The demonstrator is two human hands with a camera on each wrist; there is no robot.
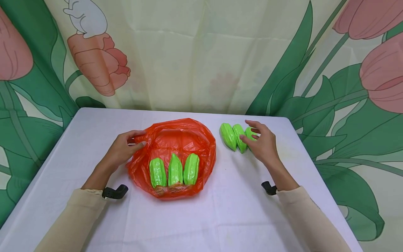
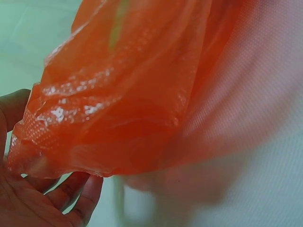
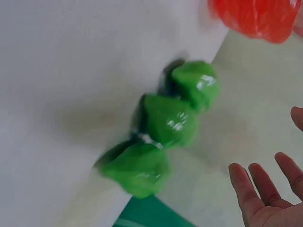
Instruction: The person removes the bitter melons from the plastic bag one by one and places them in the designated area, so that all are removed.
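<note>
A red plastic bag point(image 1: 206, 140) lies on the table with its mouth spread open. Three shiny green ridged gourds, like bitter melons, lie side by side in its near part, among them a middle gourd point(image 1: 175, 169). At the bag's left rim, my left hand point(image 1: 124, 147) holds the thin film between thumb and fingers; the left wrist view shows those fingers point(image 2: 87, 196) behind it. My right hand point(image 1: 262, 141) hovers with spread fingers by three more gourds point(image 3: 170, 120) right of the bag. It partly hides the rightmost gourd point(image 1: 249, 133) in the head view.
A white cloth covers the table point(image 1: 245, 217). Behind it hangs a curtain point(image 1: 195, 63) printed with tulips, leaves and a rabbit on a carrot. The table's far right corner lies just beyond the loose gourds.
</note>
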